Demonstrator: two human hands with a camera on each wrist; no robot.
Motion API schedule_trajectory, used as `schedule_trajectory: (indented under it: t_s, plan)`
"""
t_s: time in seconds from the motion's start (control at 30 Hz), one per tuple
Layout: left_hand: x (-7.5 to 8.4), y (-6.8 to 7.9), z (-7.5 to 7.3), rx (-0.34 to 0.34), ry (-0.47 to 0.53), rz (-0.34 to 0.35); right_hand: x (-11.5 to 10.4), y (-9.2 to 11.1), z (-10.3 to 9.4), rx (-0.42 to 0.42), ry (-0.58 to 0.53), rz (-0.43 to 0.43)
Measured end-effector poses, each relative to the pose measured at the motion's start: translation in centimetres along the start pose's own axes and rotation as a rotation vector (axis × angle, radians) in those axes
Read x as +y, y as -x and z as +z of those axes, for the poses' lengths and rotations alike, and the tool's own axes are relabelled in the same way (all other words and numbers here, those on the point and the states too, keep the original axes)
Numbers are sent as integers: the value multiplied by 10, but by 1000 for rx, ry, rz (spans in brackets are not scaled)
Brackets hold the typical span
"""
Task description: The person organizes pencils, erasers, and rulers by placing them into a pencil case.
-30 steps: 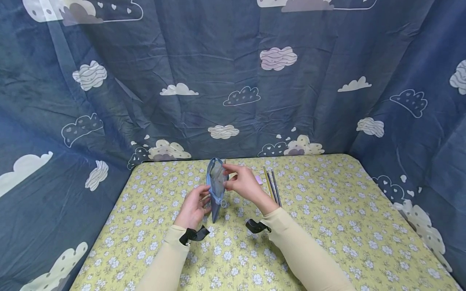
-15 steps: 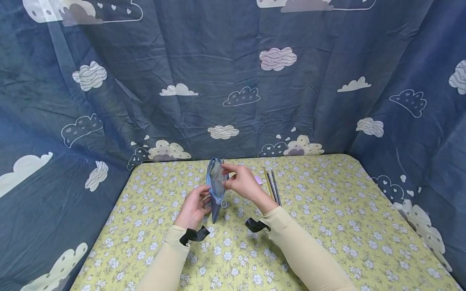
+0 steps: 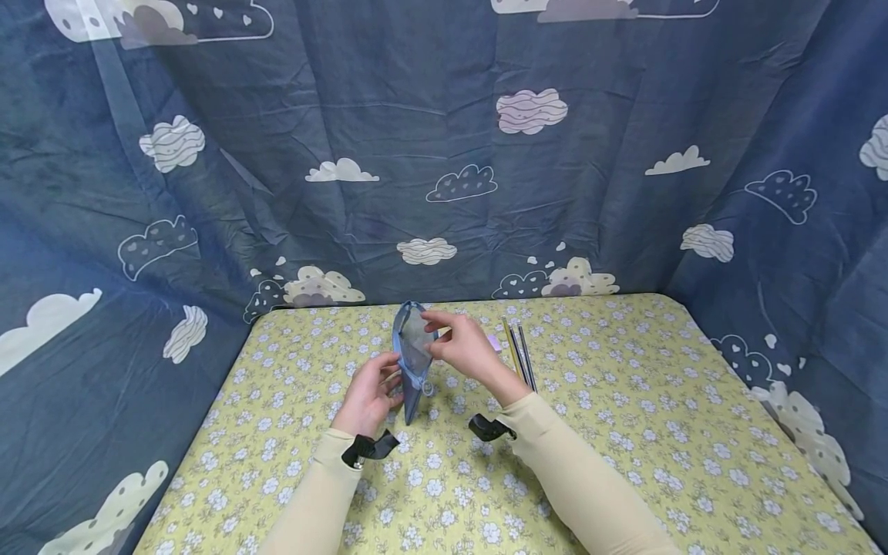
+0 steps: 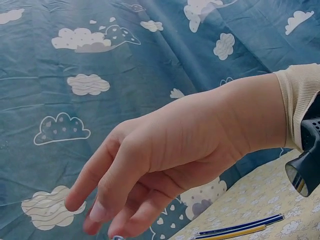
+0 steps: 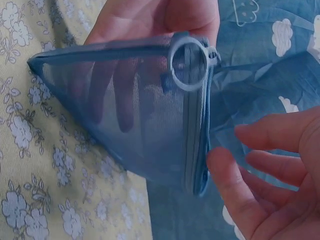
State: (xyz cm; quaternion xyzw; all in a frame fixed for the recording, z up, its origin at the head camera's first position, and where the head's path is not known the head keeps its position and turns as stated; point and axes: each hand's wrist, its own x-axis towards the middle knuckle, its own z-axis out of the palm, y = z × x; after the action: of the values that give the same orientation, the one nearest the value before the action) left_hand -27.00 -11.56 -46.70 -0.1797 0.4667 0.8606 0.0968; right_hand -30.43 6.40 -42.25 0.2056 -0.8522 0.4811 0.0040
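Note:
A blue see-through mesh zip pouch (image 3: pixel 412 397) stands on edge near the middle of the table, its mouth spread wide. My left hand (image 3: pixel 365 399) holds it from the left; in the right wrist view the left fingers show through the mesh (image 5: pixel 155 135). A round zipper pull (image 5: pixel 188 64) hangs at the near end. My right hand (image 3: pixel 470 354) hovers over the pouch's right rim, thumb (image 5: pixel 225 167) at the zipper edge. Its other fingers are spread apart from the thumb, with nothing seen between them. The left wrist view also shows this right hand (image 4: pixel 165 140), fingers loosely bent.
Several pencils, dark blue (image 3: pixel 526 358) and yellow (image 3: pixel 511 343), lie right of the pouch, partly behind the right wrist. A small pink item (image 3: pixel 494 341) lies beside them. A flowered yellow cloth (image 3: pixel 624 432) covers the table, with a cloud-print curtain (image 3: pixel 416 208) around it.
A thin item that showed at the right fingertips above the pouch's rim is no longer seen there. Both hands and the pouch have hardly moved.

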Motion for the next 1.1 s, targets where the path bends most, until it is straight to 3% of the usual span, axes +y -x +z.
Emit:
schedule_trajectory:
  t_s: [0.37,1.1]
  plan:
    - [2,0,1,0,13,-1,0,3,-19,68,4,-32]
    - [-1,1,0,-17,5,-7,10,15,-51,141,-97,-1]
